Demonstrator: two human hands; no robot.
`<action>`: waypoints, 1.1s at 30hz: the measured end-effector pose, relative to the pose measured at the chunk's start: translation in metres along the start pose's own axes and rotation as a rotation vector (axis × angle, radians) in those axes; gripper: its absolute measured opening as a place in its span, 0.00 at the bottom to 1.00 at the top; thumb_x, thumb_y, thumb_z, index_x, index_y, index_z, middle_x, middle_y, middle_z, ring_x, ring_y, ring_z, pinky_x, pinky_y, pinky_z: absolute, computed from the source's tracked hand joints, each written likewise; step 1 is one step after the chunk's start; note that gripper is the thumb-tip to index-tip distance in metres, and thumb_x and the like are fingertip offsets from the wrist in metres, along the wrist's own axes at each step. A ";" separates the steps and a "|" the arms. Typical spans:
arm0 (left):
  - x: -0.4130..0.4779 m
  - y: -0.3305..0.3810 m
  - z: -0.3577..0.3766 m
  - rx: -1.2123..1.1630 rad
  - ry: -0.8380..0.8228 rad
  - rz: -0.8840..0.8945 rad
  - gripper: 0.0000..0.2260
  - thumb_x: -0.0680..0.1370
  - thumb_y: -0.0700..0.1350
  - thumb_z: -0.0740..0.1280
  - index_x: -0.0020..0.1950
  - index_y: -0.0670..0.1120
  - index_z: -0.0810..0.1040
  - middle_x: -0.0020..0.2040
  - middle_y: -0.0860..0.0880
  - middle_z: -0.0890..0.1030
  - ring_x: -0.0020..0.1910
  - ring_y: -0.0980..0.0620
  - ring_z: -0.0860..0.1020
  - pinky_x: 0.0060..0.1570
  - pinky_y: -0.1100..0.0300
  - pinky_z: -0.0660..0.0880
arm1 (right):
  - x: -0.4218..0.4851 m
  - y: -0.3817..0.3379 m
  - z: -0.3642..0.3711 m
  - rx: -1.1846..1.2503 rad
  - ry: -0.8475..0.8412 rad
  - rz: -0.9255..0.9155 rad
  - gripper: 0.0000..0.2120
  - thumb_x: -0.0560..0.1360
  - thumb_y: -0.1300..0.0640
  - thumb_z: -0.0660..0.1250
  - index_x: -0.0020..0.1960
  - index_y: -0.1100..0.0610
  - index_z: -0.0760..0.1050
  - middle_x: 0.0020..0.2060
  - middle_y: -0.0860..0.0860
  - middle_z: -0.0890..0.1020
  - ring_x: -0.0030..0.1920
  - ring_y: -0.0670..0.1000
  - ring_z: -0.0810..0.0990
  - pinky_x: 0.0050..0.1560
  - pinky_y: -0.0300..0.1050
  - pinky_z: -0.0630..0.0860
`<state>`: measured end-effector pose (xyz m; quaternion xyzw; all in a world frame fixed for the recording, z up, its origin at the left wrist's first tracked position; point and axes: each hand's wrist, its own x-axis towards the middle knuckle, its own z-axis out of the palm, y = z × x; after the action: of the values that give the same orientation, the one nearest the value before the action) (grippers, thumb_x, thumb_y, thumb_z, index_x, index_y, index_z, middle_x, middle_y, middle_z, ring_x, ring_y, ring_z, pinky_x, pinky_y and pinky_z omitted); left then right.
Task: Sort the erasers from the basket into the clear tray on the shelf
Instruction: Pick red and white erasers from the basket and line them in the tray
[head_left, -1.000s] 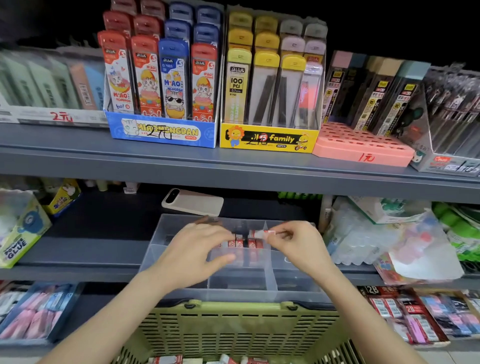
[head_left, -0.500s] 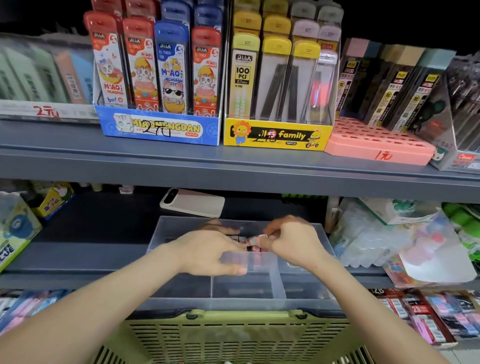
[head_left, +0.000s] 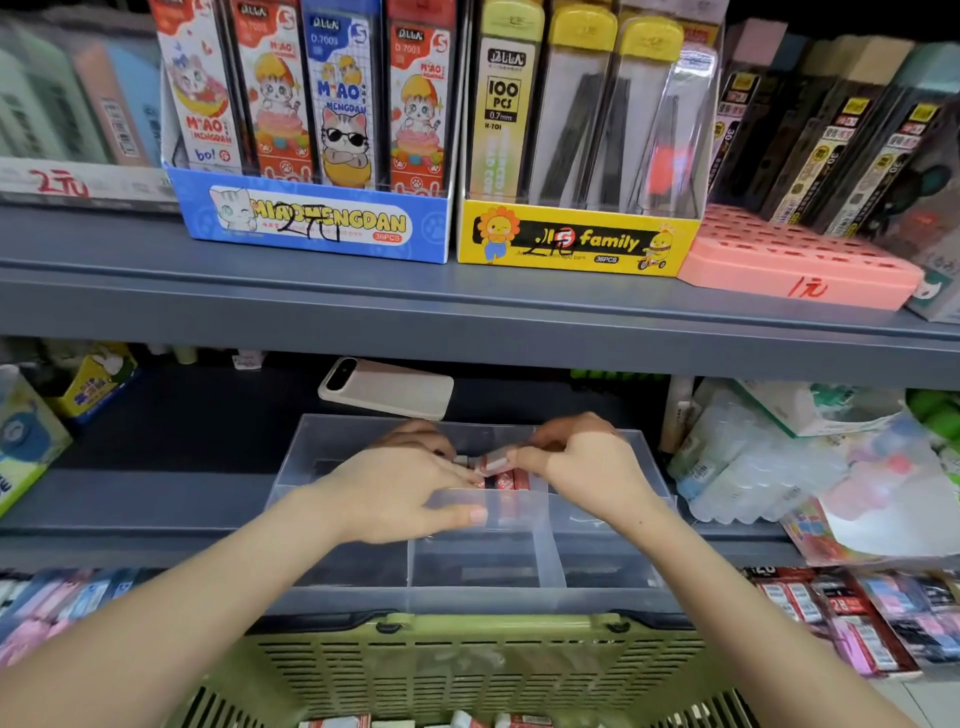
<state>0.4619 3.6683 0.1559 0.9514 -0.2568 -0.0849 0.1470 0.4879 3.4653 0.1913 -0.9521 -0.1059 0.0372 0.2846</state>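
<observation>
Shelf (head_left: 156, 447) at centre carries the clear tray (head_left: 467, 597), with the green basket (head_left: 467, 670) at its 6 o'clock holding a few loose erasers (head_left: 519, 721), so the sorting looks part done with more to fetch. The left hand (head_left: 400, 499) rests on the tray's middle back compartment, thumb against the divider and fingers reaching a short row (head_left: 506, 480) of red-wrapped erasers standing there; whether they grasp anything I cannot tell. The right hand (head_left: 587, 467), at the left's 3 o'clock, pinches one eraser (head_left: 493, 461) in curled fingertips just above that row, seemingly ready to slot in.
</observation>
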 end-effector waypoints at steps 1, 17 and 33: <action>0.000 0.000 0.000 0.001 0.010 0.001 0.24 0.76 0.68 0.54 0.67 0.60 0.73 0.65 0.65 0.74 0.64 0.60 0.67 0.62 0.60 0.68 | 0.001 -0.001 0.001 -0.008 -0.002 0.016 0.17 0.67 0.41 0.68 0.37 0.55 0.81 0.32 0.49 0.81 0.37 0.49 0.77 0.36 0.41 0.70; -0.002 0.001 0.002 0.032 0.078 0.012 0.22 0.77 0.65 0.57 0.65 0.57 0.76 0.62 0.61 0.78 0.59 0.56 0.69 0.55 0.61 0.69 | 0.012 -0.014 0.003 -0.254 -0.003 0.002 0.04 0.68 0.50 0.70 0.38 0.49 0.77 0.41 0.46 0.82 0.45 0.50 0.79 0.39 0.39 0.68; 0.001 -0.003 0.005 0.091 0.084 0.054 0.26 0.76 0.68 0.50 0.60 0.56 0.78 0.56 0.59 0.80 0.56 0.55 0.70 0.57 0.62 0.63 | 0.017 -0.023 0.010 -0.472 -0.344 -0.101 0.12 0.75 0.52 0.62 0.43 0.59 0.79 0.42 0.55 0.81 0.42 0.58 0.77 0.35 0.42 0.69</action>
<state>0.4631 3.6688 0.1502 0.9526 -0.2798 -0.0290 0.1163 0.4991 3.4927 0.1956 -0.9651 -0.2058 0.1583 0.0348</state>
